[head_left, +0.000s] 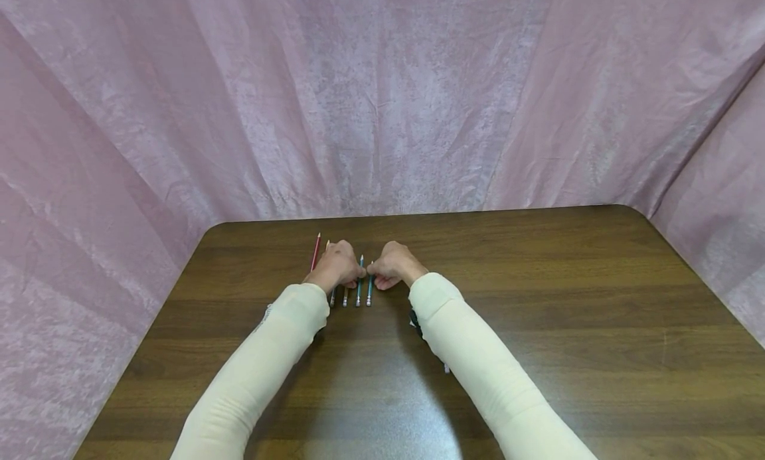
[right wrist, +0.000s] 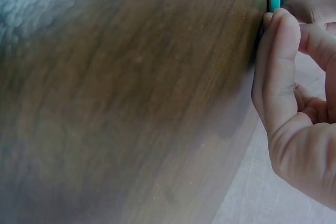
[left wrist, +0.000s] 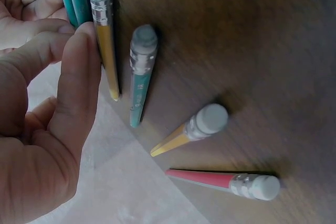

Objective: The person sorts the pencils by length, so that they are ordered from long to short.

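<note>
My left hand (head_left: 337, 266) pinches a teal pencil (head_left: 358, 297) between thumb and fingertip, partway along its length. Close beside it, my right hand (head_left: 396, 265) pinches another teal pencil (head_left: 369, 295), also between thumb and finger. These two pencils lie nearly parallel, eraser ends toward me. To their left, by the left hand's fingers, is a yellow pencil (left wrist: 106, 45). Farther along come a third teal pencil (left wrist: 140, 80), a second yellow pencil (left wrist: 181, 136) and a red pencil (left wrist: 207, 178), which fan out a little. The left hand partly hides them in the head view.
The brown wooden table (head_left: 568, 294) has rounded far corners. Pink curtains (head_left: 382, 101) hang right behind its far edge and along the sides. A small pale metallic end (head_left: 446, 368) peeks out beside the right sleeve.
</note>
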Demonstrator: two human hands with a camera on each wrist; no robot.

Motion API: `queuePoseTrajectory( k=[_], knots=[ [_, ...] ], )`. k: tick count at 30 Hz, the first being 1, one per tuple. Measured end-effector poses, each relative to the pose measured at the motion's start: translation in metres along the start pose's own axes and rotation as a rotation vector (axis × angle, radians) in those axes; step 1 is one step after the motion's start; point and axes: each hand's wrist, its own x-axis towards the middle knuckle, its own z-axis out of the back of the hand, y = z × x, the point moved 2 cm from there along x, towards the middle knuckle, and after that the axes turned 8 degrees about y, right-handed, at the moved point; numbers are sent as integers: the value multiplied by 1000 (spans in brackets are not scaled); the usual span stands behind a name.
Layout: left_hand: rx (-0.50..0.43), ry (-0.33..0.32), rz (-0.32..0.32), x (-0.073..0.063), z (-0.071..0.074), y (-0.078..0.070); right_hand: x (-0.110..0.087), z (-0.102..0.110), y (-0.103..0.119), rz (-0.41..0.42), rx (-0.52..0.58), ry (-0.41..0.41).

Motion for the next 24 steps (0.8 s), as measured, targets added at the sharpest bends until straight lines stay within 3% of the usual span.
queuePoseTrajectory(
  k=[11, 24],
  knots=[
    [6, -6, 10, 2, 0, -1, 5, -1, 1, -8, -30, -15],
    [4, -7, -27, 1, 1, 2, 4, 0, 3, 1, -84, -21]
  ],
)
